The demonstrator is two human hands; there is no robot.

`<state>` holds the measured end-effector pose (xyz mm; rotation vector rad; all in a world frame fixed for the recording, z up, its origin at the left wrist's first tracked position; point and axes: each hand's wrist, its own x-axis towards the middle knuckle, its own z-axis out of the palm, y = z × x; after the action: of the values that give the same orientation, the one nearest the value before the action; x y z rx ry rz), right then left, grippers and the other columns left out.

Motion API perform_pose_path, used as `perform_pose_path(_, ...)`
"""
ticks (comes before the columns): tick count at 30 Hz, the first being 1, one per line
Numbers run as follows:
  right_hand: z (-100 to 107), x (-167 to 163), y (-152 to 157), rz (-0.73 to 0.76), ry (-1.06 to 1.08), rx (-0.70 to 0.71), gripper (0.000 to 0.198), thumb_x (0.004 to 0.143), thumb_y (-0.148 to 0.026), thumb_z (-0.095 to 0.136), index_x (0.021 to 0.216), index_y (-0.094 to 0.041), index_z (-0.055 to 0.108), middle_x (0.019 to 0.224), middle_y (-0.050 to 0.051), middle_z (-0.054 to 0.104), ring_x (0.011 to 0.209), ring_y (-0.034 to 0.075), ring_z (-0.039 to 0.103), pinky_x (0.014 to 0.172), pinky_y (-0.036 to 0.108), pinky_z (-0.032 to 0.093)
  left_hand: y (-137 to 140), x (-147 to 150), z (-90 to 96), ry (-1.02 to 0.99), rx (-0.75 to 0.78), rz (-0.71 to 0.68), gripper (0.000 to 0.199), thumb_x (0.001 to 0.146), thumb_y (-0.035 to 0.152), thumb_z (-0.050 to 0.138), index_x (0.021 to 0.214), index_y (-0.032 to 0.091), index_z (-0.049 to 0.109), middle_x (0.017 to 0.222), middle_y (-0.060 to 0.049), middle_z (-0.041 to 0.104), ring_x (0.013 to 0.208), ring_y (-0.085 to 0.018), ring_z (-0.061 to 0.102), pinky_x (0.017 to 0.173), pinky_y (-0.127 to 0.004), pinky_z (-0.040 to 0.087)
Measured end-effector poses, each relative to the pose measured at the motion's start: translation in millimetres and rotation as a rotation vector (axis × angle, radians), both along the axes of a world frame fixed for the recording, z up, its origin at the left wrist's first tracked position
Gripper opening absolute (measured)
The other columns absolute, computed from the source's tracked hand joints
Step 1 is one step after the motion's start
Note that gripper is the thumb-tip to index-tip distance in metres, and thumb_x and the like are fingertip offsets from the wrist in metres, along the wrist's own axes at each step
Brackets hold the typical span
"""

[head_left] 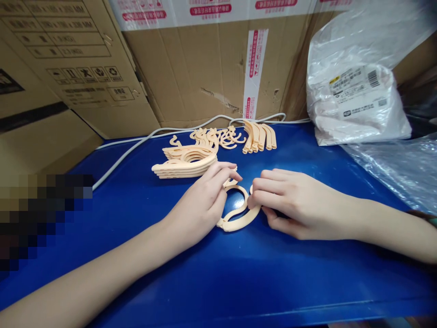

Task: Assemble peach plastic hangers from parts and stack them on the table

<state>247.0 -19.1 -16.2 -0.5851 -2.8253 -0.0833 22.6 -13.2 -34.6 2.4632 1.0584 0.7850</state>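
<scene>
A cream plastic folding clothes hanger (241,222) lies low over the blue table, its curved arms forming a ring. My left hand (205,200) is closed on its upper left side, with the fingers bent over it and hiding part of it. At the other end, my right hand (297,202) pinches the hanger's right tip between thumb and fingers. Just beyond my left hand sits a stack of similar cream hangers (184,169). Behind that lie loose cream hooks (230,138), and to their right a group of curved cream arm pieces (259,136).
The blue table (218,282) runs up to cardboard boxes (205,68) at the back and a printed carton (78,68) at the left. A white cable (119,163) crosses behind the parts. A white plastic bag (358,100) and clear plastic film (403,168) lie at the right.
</scene>
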Motion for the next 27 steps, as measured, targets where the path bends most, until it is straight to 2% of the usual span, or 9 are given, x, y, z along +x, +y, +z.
perform_pose_path(4,0.2,1.7,3.3,-0.057,0.012,-0.028,0.009,0.086,-0.013,0.049,0.089,-0.016,0.056,0.079,0.003,0.054,0.072,0.018,0.043,0.067,0.031,0.033,2.1,-0.8,-2.1,-0.008,0.049,-0.030,0.041,0.084,-0.005,0.036,0.110,0.017,0.058,0.130,-0.007,0.054,0.127,-0.015,0.048,0.108,-0.033,0.040)
perform_pose_path(7,1.4,2.2,3.9,-0.112,0.028,-0.064,0.015,0.093,-0.020,0.044,0.089,-0.016,0.058,0.078,0.004,0.058,0.071,0.017,0.049,0.068,0.031,0.034,3.6,-0.9,-3.8,-0.002,0.060,-0.037,0.040,0.082,-0.006,0.040,0.109,0.017,0.058,0.129,-0.008,0.054,0.126,-0.017,0.049,0.106,-0.033,0.043)
perform_pose_path(12,3.6,1.7,2.7,-0.194,0.045,-0.068,0.033,0.101,-0.033,0.034,0.095,-0.016,0.061,0.076,0.004,0.063,0.069,0.017,0.057,0.069,0.031,0.036,4.5,-1.5,-3.5,0.006,0.061,-0.027,0.034,0.085,-0.002,0.042,0.109,0.018,0.057,0.128,-0.010,0.055,0.126,-0.019,0.049,0.106,-0.039,0.043)
perform_pose_path(19,4.1,2.0,4.8,-0.276,0.056,-0.033,0.036,0.101,-0.036,0.035,0.094,-0.017,0.064,0.075,0.005,0.064,0.068,0.018,0.058,0.068,0.031,0.038,1.2,-4.6,5.2,0.123,0.082,0.017,0.024,0.093,0.010,0.039,0.102,0.020,0.059,0.130,-0.008,0.053,0.125,-0.022,0.049,0.107,-0.047,0.041)
perform_pose_path(27,3.7,2.5,5.5,-0.379,0.050,0.002,0.039,0.101,-0.037,0.032,0.097,-0.017,0.065,0.084,0.008,0.068,0.076,0.021,0.063,0.072,0.035,0.040,1.9,-5.5,7.8,0.167,0.118,0.002,0.026,0.093,0.010,0.044,0.103,0.021,0.066,0.127,-0.006,0.056,0.120,-0.022,0.051,0.104,-0.046,0.044)
